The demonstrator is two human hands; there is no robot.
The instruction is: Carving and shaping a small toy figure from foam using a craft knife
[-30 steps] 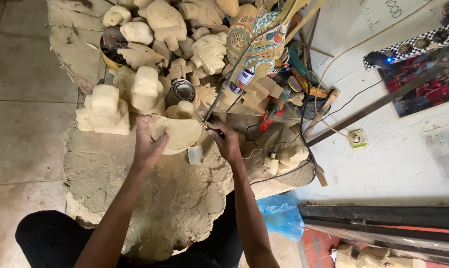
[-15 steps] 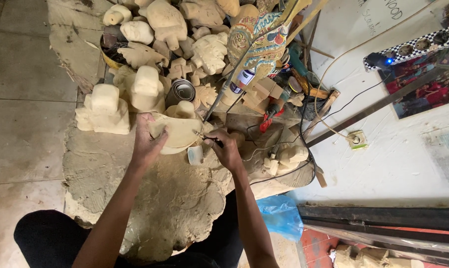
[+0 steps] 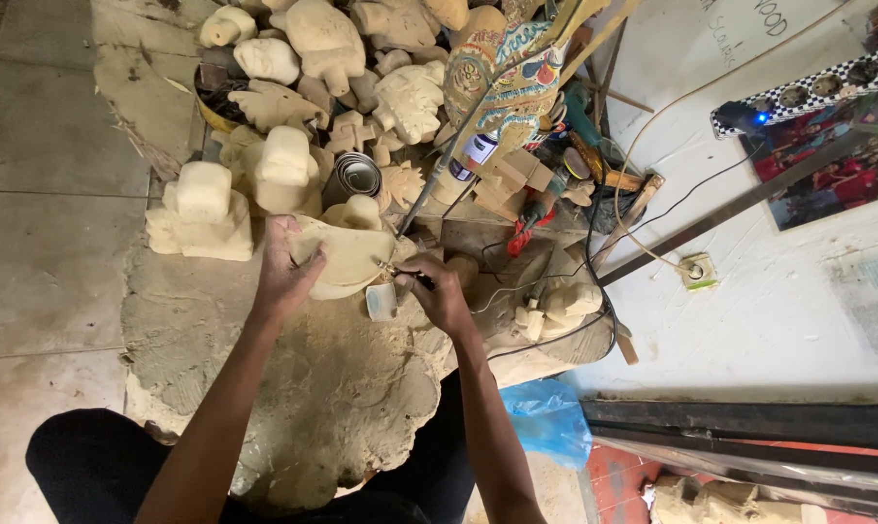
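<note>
The person sits on the floor over a flat pale wooden carving (image 3: 347, 257). The left hand (image 3: 283, 272) lies on its left edge, fingers closed over the rim, and holds it steady as a second ago. The right hand (image 3: 439, 291) is closed around a thin tool (image 3: 400, 274); its tip now touches the right side of the carving, a little nearer than before. So the fine work on the surface seems to go on. A small white cup (image 3: 381, 301) stands just beside.

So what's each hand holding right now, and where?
Left hand grips the pale wooden carving by its left edge; right hand pinches a thin tool near its rear end.
</note>
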